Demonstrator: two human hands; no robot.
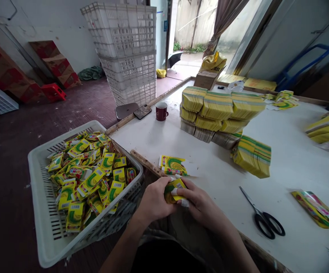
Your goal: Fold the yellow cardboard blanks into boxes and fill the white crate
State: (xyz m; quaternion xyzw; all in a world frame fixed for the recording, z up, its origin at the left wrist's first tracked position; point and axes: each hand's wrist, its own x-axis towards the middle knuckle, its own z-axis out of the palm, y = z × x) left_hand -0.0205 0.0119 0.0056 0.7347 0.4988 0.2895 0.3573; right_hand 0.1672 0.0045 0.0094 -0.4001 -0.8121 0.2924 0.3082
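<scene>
At the table's near edge, my left hand (154, 197) and my right hand (202, 203) are closed around one small yellow and green cardboard box (170, 198). White coverings show on some fingertips. My palms and fingers hide part of the box. Just beyond my hands, a flattened yellow carton (173, 165) with white flaps lies on the white table (141, 138). To my left, a white plastic basket (35, 197) holds many similar small boxes (90, 181), piled loosely. Black-handled scissors (262, 218) rest with blades apart to the right of my right hand.
Stacked bundles of yellow cartons (218, 104) stand mid-table, beside a dark red mug (161, 111) and a phone (142, 111). A colourful flat pack (318, 208) lies at right. Tall white crates (127, 49) rise from the floor beyond the basket. Wooden strips (146, 162) edge the table.
</scene>
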